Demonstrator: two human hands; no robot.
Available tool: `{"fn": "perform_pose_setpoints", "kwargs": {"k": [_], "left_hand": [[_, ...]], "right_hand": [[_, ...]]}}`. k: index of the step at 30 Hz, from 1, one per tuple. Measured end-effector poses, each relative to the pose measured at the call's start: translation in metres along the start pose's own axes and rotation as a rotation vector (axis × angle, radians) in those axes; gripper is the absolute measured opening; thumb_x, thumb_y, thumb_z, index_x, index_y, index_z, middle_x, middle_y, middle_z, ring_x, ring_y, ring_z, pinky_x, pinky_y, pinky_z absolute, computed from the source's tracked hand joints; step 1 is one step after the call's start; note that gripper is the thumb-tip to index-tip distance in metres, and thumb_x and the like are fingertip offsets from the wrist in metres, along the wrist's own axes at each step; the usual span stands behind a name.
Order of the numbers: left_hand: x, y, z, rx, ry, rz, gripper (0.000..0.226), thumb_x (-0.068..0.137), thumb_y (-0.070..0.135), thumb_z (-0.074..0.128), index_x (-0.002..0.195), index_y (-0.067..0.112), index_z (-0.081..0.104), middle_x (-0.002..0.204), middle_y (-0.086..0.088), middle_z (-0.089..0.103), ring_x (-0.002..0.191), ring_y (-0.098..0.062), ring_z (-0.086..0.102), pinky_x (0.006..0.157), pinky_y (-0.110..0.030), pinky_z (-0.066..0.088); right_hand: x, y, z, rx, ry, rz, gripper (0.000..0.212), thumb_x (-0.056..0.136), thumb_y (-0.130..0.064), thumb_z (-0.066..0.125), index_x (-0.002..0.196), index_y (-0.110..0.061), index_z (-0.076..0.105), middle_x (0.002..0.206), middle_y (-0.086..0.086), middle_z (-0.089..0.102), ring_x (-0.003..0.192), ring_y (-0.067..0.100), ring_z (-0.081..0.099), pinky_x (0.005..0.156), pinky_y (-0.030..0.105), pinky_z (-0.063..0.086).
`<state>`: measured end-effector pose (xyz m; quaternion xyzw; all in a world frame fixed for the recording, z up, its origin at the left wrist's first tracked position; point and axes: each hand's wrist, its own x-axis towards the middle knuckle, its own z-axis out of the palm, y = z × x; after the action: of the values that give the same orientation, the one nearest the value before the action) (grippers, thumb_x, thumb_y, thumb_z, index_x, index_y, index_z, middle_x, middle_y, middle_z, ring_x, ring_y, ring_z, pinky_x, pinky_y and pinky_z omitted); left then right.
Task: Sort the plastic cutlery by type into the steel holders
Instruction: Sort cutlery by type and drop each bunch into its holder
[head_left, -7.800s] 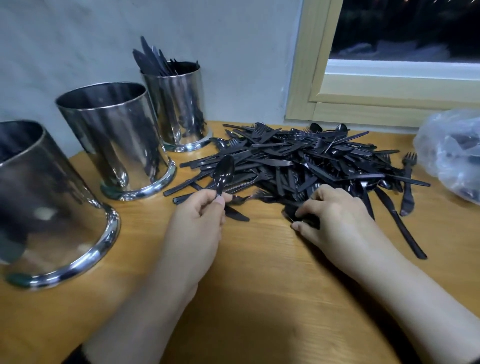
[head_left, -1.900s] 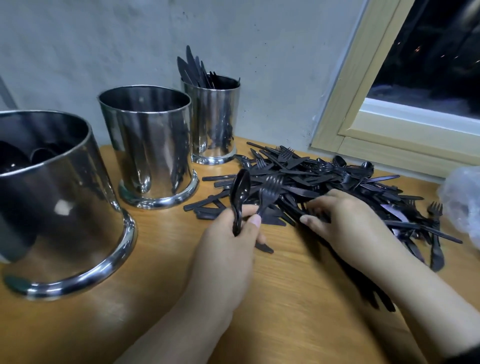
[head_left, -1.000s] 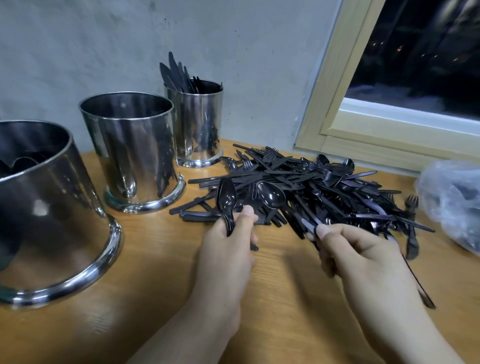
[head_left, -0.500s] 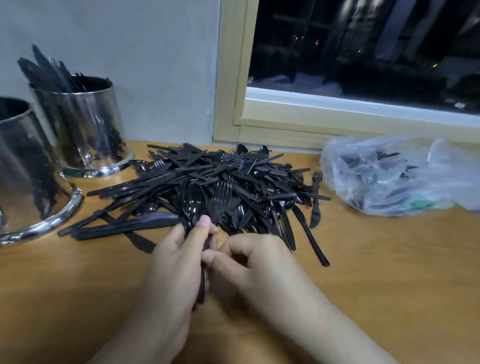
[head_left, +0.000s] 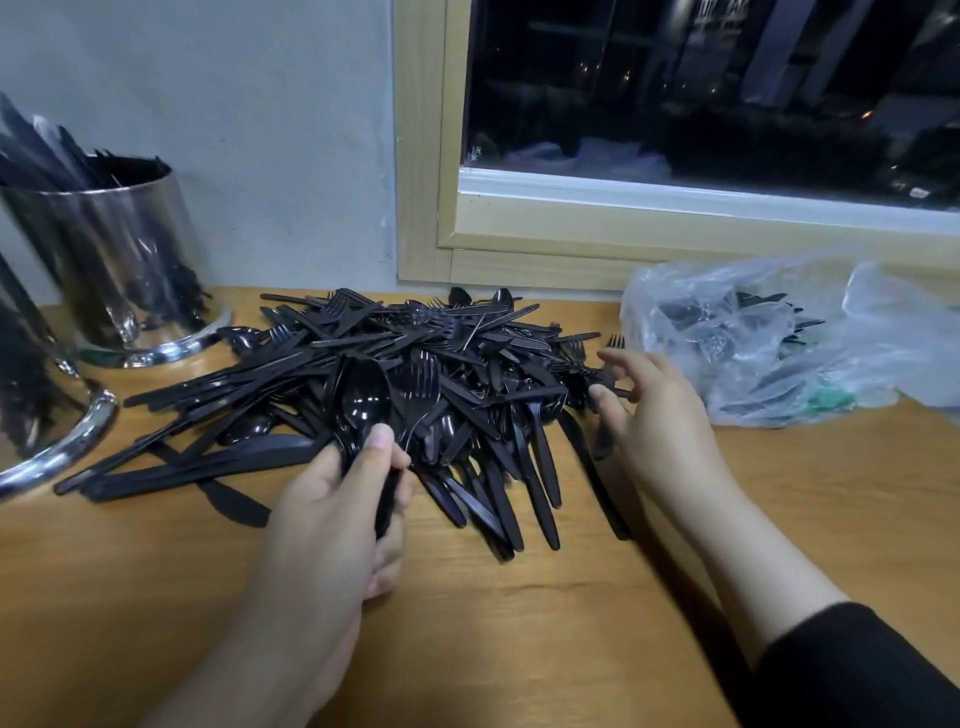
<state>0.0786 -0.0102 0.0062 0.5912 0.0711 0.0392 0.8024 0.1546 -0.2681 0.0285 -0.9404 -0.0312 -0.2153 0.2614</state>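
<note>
Black spoon (head_left: 363, 402) above left grip (head_left: 332, 525).

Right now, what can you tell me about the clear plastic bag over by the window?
The plastic bag is thin, see-through and crumpled, lying slumped on the wooden table under the window frame, to the right of the loose cutlery pile. More black cutlery shows through it, with something green near its lower edge. The right hand is close to its left side; contact is unclear.

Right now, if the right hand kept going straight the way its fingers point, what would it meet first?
The right hand points up and left into the cutlery pile. Its fingertips already sit at the pile's right edge, seemingly pinching a black piece, so it would press into the heaped forks and knives first. The exact piece is unclear.
</note>
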Motion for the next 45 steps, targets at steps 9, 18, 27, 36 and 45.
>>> {"fn": "perform_pose_setpoints", "kwargs": {"k": [9, 18, 27, 36, 45], "left_hand": [[0.012, 0.004, -0.006, 0.219, -0.04, -0.181, 0.052, 0.063, 0.041, 0.087, 0.074, 0.005, 0.052, 0.061, -0.017, 0.048, 0.02, -0.016, 0.038, 0.023, -0.023, 0.029], [-0.025, 0.021, 0.009, 0.145, 0.07, 0.099, 0.028, 0.103, 0.012, 0.055, 0.109, 0.035, 0.07, 0.081, -0.014, 0.067, 0.049, -0.012, 0.038, 0.043, -0.028, 0.032], [-0.031, 0.031, 0.002, 0.317, 0.206, 0.19, 0.036, 0.103, 0.018, 0.057, 0.084, 0.043, 0.074, 0.077, 0.003, 0.072, 0.067, -0.017, 0.067, 0.072, -0.049, 0.059], [-0.037, 0.036, 0.002, 0.303, 0.079, 0.015, 0.02, 0.103, 0.017, 0.059, 0.104, 0.031, 0.072, 0.078, -0.004, 0.077, 0.074, -0.033, 0.075, 0.069, -0.049, 0.064], [-0.035, 0.034, -0.001, 0.262, -0.021, -0.041, 0.022, 0.103, 0.013, 0.057, 0.107, 0.028, 0.072, 0.089, -0.006, 0.078, 0.068, -0.029, 0.072, 0.061, -0.042, 0.059]], "right_hand": [[0.025, 0.01, 0.022, -0.043, 0.048, -0.06, 0.012, 0.094, -0.018, 0.068, 0.103, -0.013, 0.075, 0.101, 0.005, 0.057, 0.098, 0.027, 0.056, 0.08, 0.031, 0.04], [0.007, -0.056, -0.05, 0.459, 0.235, -0.117, 0.009, 0.099, -0.025, 0.062, 0.106, -0.026, 0.067, 0.08, -0.006, 0.067, 0.077, 0.011, 0.063, 0.069, 0.022, 0.049], [-0.031, -0.103, -0.068, 0.805, -0.27, 0.078, 0.013, 0.086, -0.013, 0.072, 0.096, -0.021, 0.076, 0.079, 0.003, 0.076, 0.066, 0.007, 0.07, 0.055, 0.01, 0.049], [-0.034, -0.109, -0.041, 0.434, -0.216, -0.065, 0.01, 0.09, -0.03, 0.07, 0.081, -0.026, 0.073, 0.06, -0.015, 0.062, 0.044, 0.0, 0.054, 0.045, 0.011, 0.038], [-0.032, -0.1, -0.037, 0.289, -0.158, -0.132, 0.02, 0.091, -0.03, 0.071, 0.075, -0.022, 0.062, 0.066, -0.002, 0.06, 0.052, -0.006, 0.056, 0.048, 0.011, 0.038]]}}
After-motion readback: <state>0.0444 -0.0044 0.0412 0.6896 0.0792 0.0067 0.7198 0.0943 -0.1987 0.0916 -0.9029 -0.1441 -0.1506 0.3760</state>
